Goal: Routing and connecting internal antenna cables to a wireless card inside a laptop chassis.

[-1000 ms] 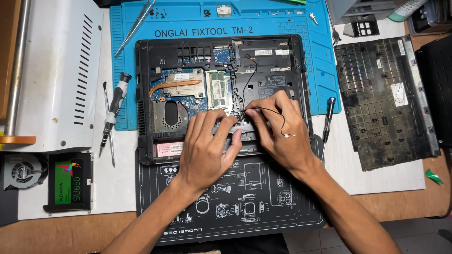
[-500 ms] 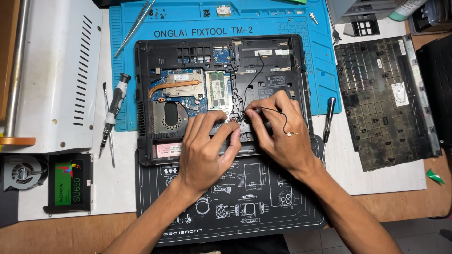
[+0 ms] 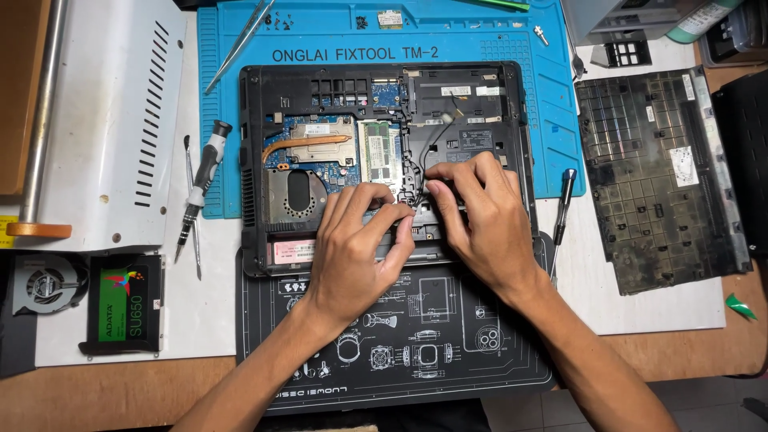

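An opened black laptop (image 3: 320, 104) lies bottom up on a blue work mat (image 3: 552, 120), showing its board, copper heat pipe, fan housing and memory stick. A thin black wire (image 3: 430, 138) runs down from the upper right bay to the laptop's middle. My right hand (image 3: 480, 224) pinches the wire's lower part between thumb and forefinger. My left hand (image 3: 360, 252) sits right beside it, fingers curled, with fingertips closed at the wire's lower end on the frame. The two hands' fingertips almost touch. The wire's end is hidden under them.
A black printed mat (image 3: 416, 352) lies under my wrists. Left of the laptop are a screwdriver (image 3: 204, 180), a white vented metal panel (image 3: 104, 120), a loose fan (image 3: 48, 284) and a drive (image 3: 124, 304). To the right lie a second screwdriver (image 3: 562, 204) and the removed bottom cover (image 3: 656, 176).
The loop of wire that stood above my right hand has been laid down flat. My right fingertips have shifted left toward my left hand.
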